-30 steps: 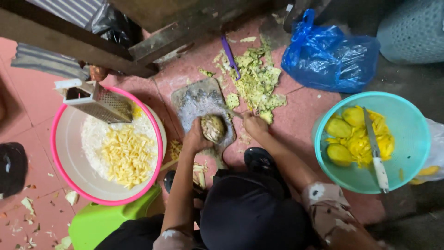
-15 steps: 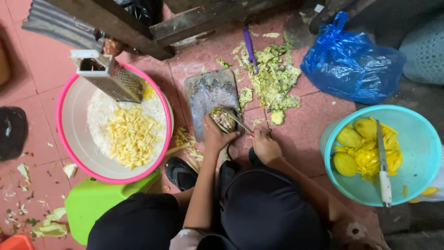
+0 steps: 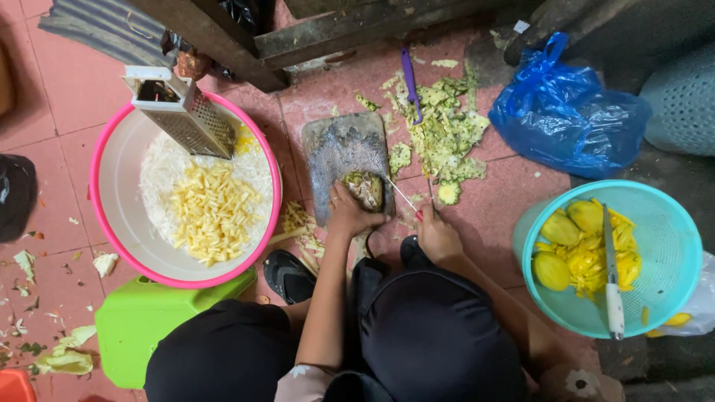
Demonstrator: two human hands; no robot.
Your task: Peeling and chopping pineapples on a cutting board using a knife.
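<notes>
Red floor tiles are serving as the workspace as I am watching the left hand (image 3: 348, 216) curling its fingers over a half-peeled fruit (image 3: 365, 190) on the grey cutting board (image 3: 339, 152), while the right hand (image 3: 436, 234) is pinching a thin knife (image 3: 402, 195) beside it. Those steadying fingers are lying close to the blade, so I judge a slip on the wet peel could be cutting them. The pink basin (image 3: 104, 223) is holding yellow strips and a grater (image 3: 182, 112); the teal basket (image 3: 663, 246) is holding peeled fruit and another knife (image 3: 611, 275).

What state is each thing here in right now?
Left hand: gripping the fruit.
Fruit: partly peeled, on the cutting board.
Right hand: holding a knife.
Pink basin: holds yellow strips.
Grater: leaning in basin.
Teal basket: holds peeled fruit.
Blue bag: tied.
</notes>
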